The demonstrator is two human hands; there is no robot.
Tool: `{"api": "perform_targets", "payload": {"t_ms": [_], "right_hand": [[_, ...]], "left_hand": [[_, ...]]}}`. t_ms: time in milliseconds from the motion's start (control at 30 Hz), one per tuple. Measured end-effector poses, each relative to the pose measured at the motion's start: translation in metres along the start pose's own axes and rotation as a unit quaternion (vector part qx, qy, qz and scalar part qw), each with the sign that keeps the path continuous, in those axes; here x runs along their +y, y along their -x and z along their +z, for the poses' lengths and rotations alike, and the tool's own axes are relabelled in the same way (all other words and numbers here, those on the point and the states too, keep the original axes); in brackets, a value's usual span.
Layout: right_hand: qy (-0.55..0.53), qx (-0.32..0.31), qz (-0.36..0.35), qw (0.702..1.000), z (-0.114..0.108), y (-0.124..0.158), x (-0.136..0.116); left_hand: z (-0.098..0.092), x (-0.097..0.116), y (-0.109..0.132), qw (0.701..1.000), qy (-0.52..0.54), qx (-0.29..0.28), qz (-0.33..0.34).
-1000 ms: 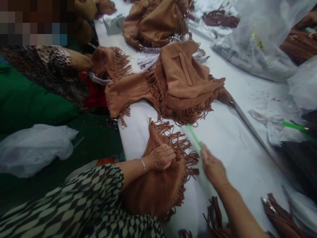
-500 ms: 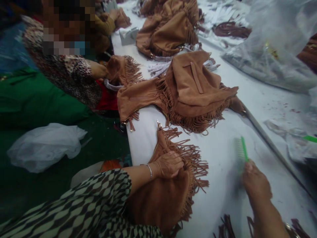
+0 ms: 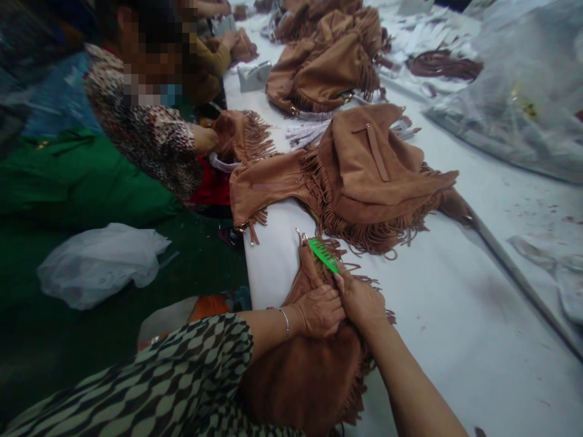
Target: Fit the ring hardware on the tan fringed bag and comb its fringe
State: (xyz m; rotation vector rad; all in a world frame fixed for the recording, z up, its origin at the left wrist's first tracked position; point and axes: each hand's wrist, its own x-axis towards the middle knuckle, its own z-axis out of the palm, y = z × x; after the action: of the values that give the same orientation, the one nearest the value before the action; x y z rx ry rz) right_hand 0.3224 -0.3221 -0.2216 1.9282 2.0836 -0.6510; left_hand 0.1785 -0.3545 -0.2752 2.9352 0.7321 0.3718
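A brown suede bag with fringe [image 3: 305, 376] lies at the near edge of the white table. My left hand [image 3: 321, 311] is closed on the bag's upper part, gripping the folded suede. Just beside it, my right hand [image 3: 362, 302] holds a green comb [image 3: 323, 255] by one end. The comb's teeth lie over the fringe at the bag's far end, close to a small metal clasp [image 3: 305, 238]. My right forearm and hand hide much of the fringe along the bag's right side.
More fringed brown bags [image 3: 371, 158] lie ahead, with a heap of them [image 3: 323, 54] farther back. A co-worker's hand [image 3: 204, 139] is on a bag at the left. A long bar [image 3: 510, 273] and clear plastic [image 3: 523, 103] are on the right. A white plastic bag [image 3: 102, 264] lies on the floor.
My right hand has swung left with the comb, from over the bare tabletop onto the bag's fringe. My left hand keeps its hold on the bag. The view has shifted slightly.
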Motion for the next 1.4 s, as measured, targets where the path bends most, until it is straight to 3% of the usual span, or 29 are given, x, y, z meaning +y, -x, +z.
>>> {"api": "perform_targets", "payload": {"t_ms": [267,433,600,700,800,900,933,1033,1133,1300,1400], "right_hand": [[-0.084,0.033,0.200,0.976,0.018,0.020,0.058],[-0.061,0.030,0.226,0.972,0.012,0.026,0.089],[-0.006,0.011,0.204,0.979,0.018,0.023,0.088],[-0.006,0.010,0.192,0.981,0.023,0.030,0.083],[-0.025,-0.004,0.189,0.982,0.028,0.049,0.078],[-0.041,-0.021,0.211,0.976,0.037,0.073,0.072],[-0.044,-0.024,0.216,0.975,0.041,0.078,0.070],[-0.056,-0.018,0.228,0.972,0.047,0.080,0.072],[-0.092,0.011,0.287,0.953,0.038,0.068,0.098],[-0.152,0.094,0.376,0.909,-0.005,0.061,0.158],[-0.183,0.160,0.318,0.916,-0.020,0.064,0.137]], "left_hand": [[-0.008,0.000,-0.002,0.998,0.050,-0.018,-0.017],[-0.008,0.001,-0.001,0.998,0.055,-0.034,-0.013],[-0.006,0.000,-0.001,0.997,0.078,-0.010,-0.006],[-0.015,-0.001,-0.016,0.994,0.095,0.044,-0.018],[-0.027,-0.007,-0.032,0.981,0.056,0.119,-0.143],[-0.028,-0.018,-0.031,0.954,0.001,0.118,-0.275],[-0.024,-0.021,-0.026,0.954,-0.005,0.106,-0.282],[-0.009,-0.030,-0.006,0.972,0.005,0.082,-0.219],[0.003,-0.035,0.007,0.980,0.016,0.088,-0.179],[0.008,-0.039,0.008,0.976,0.017,0.097,-0.195],[0.008,-0.039,0.006,0.972,0.016,0.102,-0.210]]}}
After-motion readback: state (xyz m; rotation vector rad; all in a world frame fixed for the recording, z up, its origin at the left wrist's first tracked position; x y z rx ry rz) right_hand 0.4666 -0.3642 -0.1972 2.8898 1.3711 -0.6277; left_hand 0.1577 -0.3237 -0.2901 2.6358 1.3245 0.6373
